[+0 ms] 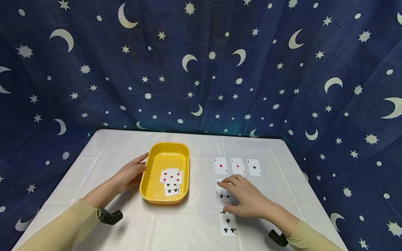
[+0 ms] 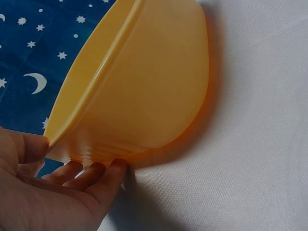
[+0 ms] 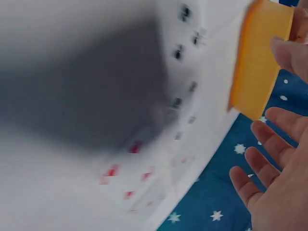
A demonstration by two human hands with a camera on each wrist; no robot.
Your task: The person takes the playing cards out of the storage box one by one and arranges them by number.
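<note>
Left hand holds yellow tray, right hand over spade card

Your left hand grasps the tray's left side, thumb at the rim, fingers against the outer wall. Inside, the five of diamonds overlaps other cards. Your right hand grips nothing, its fingers spread above the spade card, right of the tray; you cannot tell whether they touch it. The five of clubs lies nearer; farther off, the ace of hearts, ace of diamonds and ace of clubs form a row.
</note>
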